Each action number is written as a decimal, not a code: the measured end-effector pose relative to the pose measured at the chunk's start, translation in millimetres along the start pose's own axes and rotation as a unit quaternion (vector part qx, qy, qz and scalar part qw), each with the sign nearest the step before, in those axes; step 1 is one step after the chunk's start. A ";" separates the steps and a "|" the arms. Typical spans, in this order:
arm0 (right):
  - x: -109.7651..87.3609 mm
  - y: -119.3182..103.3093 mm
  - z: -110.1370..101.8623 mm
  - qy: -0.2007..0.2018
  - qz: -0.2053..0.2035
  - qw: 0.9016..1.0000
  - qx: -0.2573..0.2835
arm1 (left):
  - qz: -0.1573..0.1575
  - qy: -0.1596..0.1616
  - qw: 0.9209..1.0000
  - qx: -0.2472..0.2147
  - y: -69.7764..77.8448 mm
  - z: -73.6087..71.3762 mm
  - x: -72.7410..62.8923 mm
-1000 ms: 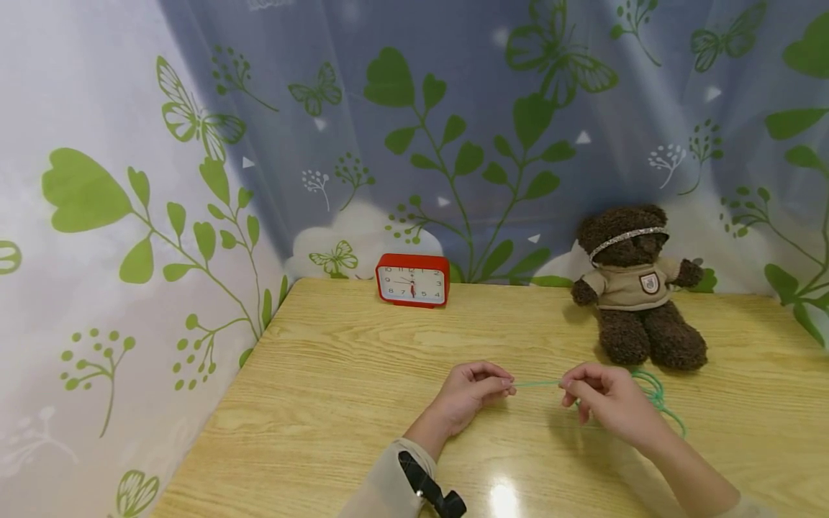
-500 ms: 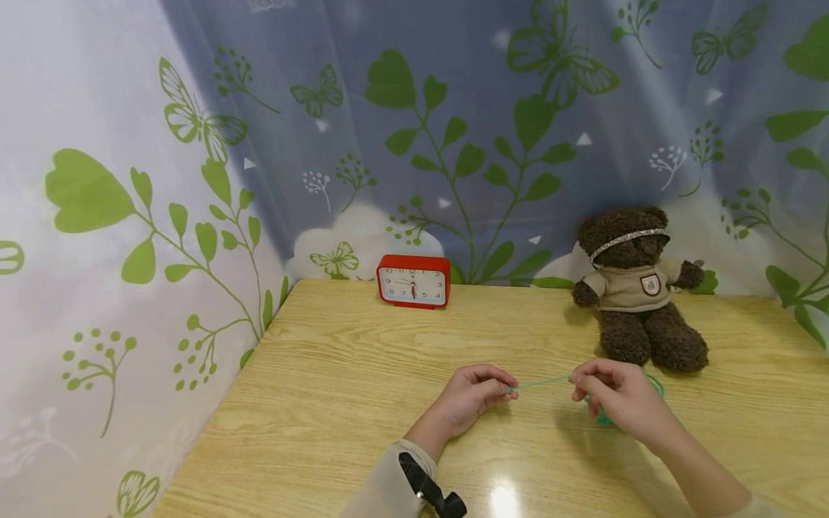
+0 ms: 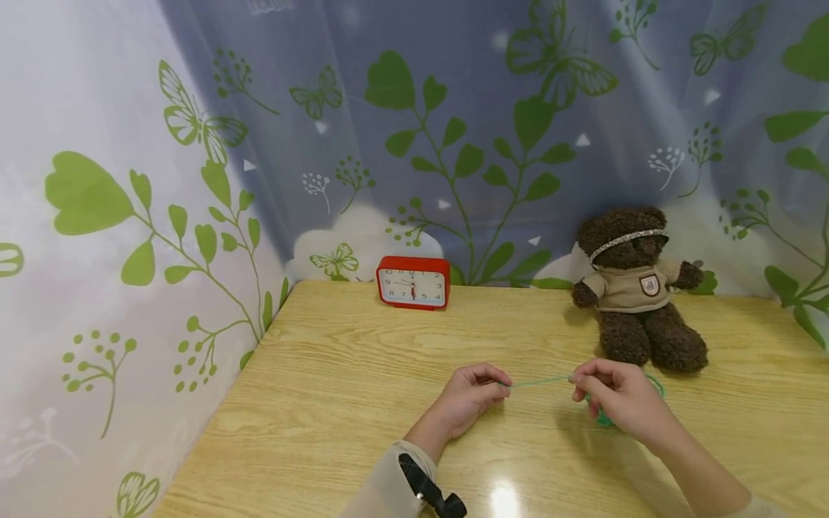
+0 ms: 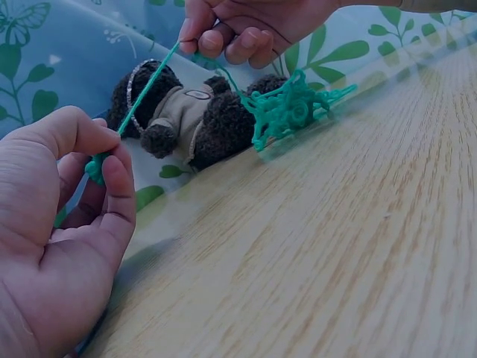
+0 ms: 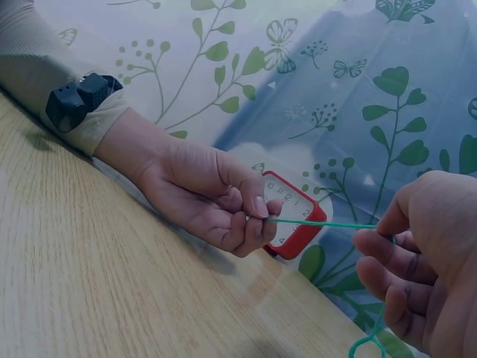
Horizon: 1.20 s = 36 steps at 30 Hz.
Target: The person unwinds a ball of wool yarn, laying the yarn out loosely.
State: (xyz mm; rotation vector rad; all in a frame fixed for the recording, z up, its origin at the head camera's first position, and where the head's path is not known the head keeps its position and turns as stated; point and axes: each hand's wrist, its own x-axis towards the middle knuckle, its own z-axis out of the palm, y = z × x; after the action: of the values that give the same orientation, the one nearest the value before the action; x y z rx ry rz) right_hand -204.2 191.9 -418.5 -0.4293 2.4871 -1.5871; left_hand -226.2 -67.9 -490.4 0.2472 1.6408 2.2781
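Observation:
A green string (image 3: pixel 540 381) runs taut between the two hands just above the table. My left hand (image 3: pixel 476 399) pinches it between thumb and fingertips. In the left wrist view a small knotted green bit (image 4: pixel 95 170) shows inside those curled fingers. My right hand (image 3: pixel 615 396) pinches the string a short way to the right. From the right hand hangs the rest of the string, a loose tangle (image 4: pixel 291 112), partly hidden by that hand in the head view. A loop of it (image 5: pixel 367 347) shows at the bottom of the right wrist view.
A brown teddy bear (image 3: pixel 631 288) in a beige shirt sits behind my right hand. At the back of the wooden table (image 3: pixel 337 374) stands a red alarm clock (image 3: pixel 413 283). A leaf-patterned curtain (image 3: pixel 479 144) closes off the back and left sides.
My right hand has moved slightly right, lengthening the taut string, and the tangle has shifted under it. Between the last two frames, the green bit at my left fingertips has gone from the head view.

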 end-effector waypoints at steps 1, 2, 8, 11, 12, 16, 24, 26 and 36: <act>0.1 0.0 -0.1 0.000 0.001 1.000 0.001 | -0.001 0.002 1.000 0.002 0.0 -0.1 -0.1; 0.3 0.2 -0.2 0.001 0.002 1.000 0.001 | -0.001 0.004 1.000 0.005 0.0 -0.1 0.0; 0.6 2.0 -3.3 0.007 -0.008 1.000 0.003 | 0.002 0.016 1.000 0.008 0.7 0.3 0.2; 0.1 2.7 -6.3 0.016 -0.022 1.000 0.000 | 0.004 0.021 1.000 -0.001 1.0 0.7 0.2; -0.1 2.7 -7.5 0.020 -0.027 0.999 -0.003 | 0.005 0.022 1.000 -0.004 1.0 0.8 0.4; -0.7 1.1 -12.5 0.033 -0.025 0.999 -0.004 | 0.008 0.026 1.000 -0.010 1.1 1.2 1.1; -2.6 -0.9 -18.8 0.044 -0.010 0.999 0.000 | 0.013 0.047 0.999 -0.014 1.1 2.2 2.0; -3.4 -1.4 -20.0 0.045 -0.009 0.999 -0.001 | 0.009 0.051 0.998 -0.017 0.9 2.2 2.8; -5.6 -5.1 -27.5 0.064 -0.003 0.998 0.009 | 0.027 0.012 0.999 -0.030 0.1 -0.9 1.7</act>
State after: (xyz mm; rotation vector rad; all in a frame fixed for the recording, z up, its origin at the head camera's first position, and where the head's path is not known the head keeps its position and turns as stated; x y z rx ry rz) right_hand -206.1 215.3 -402.3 -0.3430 2.5638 -1.6870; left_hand -228.2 -68.1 -490.7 0.2546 1.5936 2.3755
